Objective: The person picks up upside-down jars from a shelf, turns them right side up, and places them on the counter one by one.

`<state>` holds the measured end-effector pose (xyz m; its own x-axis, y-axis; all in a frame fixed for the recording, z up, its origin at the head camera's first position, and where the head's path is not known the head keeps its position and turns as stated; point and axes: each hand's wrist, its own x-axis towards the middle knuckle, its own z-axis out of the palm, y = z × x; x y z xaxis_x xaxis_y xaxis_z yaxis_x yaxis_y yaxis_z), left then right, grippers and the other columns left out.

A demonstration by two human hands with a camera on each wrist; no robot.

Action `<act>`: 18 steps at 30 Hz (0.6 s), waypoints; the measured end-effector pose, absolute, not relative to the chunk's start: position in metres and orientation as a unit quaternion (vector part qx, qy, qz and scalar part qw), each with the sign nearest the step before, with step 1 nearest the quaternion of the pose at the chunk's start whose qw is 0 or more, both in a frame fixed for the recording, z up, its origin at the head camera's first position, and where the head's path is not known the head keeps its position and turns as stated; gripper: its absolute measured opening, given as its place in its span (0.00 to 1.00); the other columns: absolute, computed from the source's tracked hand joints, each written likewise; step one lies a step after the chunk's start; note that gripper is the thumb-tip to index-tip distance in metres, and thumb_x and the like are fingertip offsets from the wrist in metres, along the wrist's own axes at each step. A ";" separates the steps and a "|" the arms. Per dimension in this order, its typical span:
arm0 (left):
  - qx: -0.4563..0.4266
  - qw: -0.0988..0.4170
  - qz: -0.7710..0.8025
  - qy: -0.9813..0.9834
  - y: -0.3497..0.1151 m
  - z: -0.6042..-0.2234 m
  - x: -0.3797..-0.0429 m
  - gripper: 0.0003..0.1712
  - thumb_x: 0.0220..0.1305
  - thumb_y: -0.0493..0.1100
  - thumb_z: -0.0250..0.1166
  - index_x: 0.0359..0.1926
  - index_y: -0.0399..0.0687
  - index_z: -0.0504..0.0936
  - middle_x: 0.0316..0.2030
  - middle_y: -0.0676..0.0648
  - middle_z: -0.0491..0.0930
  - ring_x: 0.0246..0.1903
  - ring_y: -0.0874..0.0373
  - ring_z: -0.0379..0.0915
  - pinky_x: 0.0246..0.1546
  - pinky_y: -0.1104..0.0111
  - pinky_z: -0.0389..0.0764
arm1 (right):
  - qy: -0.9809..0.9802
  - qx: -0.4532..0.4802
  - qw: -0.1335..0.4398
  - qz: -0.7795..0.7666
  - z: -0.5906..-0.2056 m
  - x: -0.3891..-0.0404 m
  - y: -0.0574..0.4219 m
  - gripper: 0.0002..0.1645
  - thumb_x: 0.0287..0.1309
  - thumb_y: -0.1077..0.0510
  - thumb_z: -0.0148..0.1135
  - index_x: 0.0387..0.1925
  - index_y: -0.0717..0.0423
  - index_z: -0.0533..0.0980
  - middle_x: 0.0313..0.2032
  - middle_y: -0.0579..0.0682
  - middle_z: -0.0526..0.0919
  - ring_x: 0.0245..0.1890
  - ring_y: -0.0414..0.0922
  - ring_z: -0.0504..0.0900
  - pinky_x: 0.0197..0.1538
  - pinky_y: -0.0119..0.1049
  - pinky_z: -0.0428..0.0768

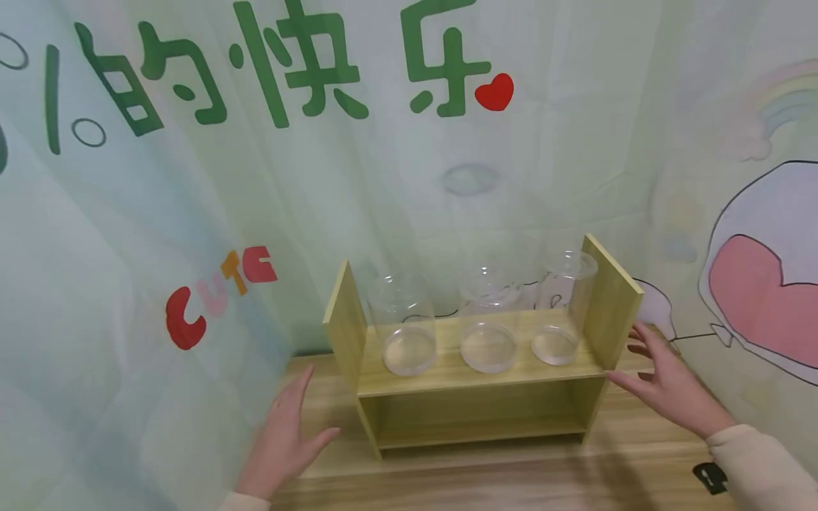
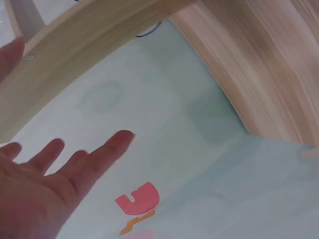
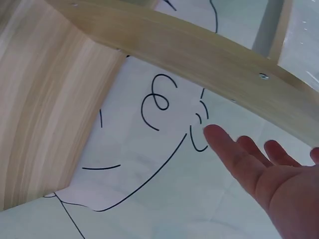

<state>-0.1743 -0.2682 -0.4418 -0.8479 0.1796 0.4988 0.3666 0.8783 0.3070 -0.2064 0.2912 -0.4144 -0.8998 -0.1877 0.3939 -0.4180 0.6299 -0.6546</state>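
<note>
A small two-tier wooden shelf (image 1: 479, 383) stands on the table, its side panels rising above the upper board. Three clear lidded jars, a left jar (image 1: 409, 348), a middle jar (image 1: 488, 344) and a right jar (image 1: 556, 341), stand in a row on that board. My left hand (image 1: 284, 436) is to the left of the shelf, fingers extended and thumb spread, apart from the side panel and holding nothing. On the other side, my right hand (image 1: 671, 387) has its fingers spread beside the right panel, thumb tip right at the shelf's front corner. Both wrist views show loose, extended fingers near the panels.
The wooden table (image 1: 498, 490) runs under the shelf. Behind and at both sides hangs a printed cloth (image 1: 396, 177) with green characters, a red heart and a balloon drawing. A small black item (image 1: 711, 477) lies near the right sleeve.
</note>
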 end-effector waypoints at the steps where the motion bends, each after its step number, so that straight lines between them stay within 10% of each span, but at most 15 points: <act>1: -0.143 0.245 -0.209 -0.936 -0.265 -0.441 -0.174 0.63 0.37 0.53 0.75 0.70 0.52 0.45 0.59 0.39 0.62 0.57 0.41 0.57 0.52 0.48 0.63 | -0.886 0.167 0.154 0.405 -0.412 -0.207 0.291 0.53 0.49 0.56 0.67 0.69 0.47 0.45 0.60 0.62 0.60 0.53 0.63 0.65 0.39 0.58 0.76; 12: -0.159 0.337 -0.312 -0.874 -0.231 -0.434 -0.165 0.59 0.37 0.39 0.75 0.68 0.43 0.50 0.63 0.38 0.53 0.57 0.44 0.55 0.29 0.68 0.81 | -0.858 0.164 0.221 0.433 -0.381 -0.202 0.273 0.53 0.49 0.65 0.65 0.69 0.43 0.44 0.60 0.55 0.59 0.52 0.28 0.62 0.39 0.26 0.78; 18: -0.202 0.405 -0.330 -0.829 -0.220 -0.433 -0.160 0.49 0.42 0.44 0.72 0.64 0.36 0.58 0.61 0.39 0.57 0.56 0.47 0.57 0.28 0.71 0.80 | -0.849 0.179 0.245 0.432 -0.368 -0.198 0.259 0.62 0.44 0.71 0.66 0.69 0.43 0.36 0.61 0.60 0.57 0.54 0.57 0.68 0.35 0.44 0.80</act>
<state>-0.1598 -0.2200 -0.4326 -0.5911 0.0678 0.8037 0.6011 0.7014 0.3830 -0.1984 0.2589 -0.3685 -0.8159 -0.0919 0.5708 -0.5153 0.5632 -0.6460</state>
